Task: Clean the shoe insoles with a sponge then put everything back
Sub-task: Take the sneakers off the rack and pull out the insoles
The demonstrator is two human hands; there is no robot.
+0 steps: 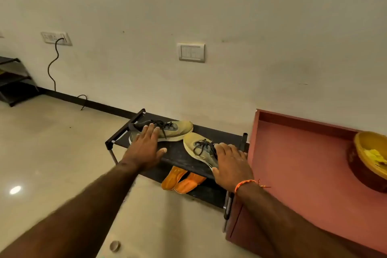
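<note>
Two yellow-and-grey lace-up shoes lie on the top shelf of a low black shoe rack [178,156]. The left shoe [176,130] lies sideways at the back, toe pointing right. My left hand [144,148] reaches over its heel end with fingers straight and spread, fingertips on the shoe. The right shoe [198,146] points toward the back left. My right hand [230,163] covers its heel with fingers laid flat over it. No sponge or loose insole is in view.
A pair of orange slippers [182,181] sits on the rack's lower shelf. A pink cabinet [303,165] stands right of the rack, with a yellow-lined bowl [368,159] on top. Another black rack [14,81] and a cable [53,65] are far left.
</note>
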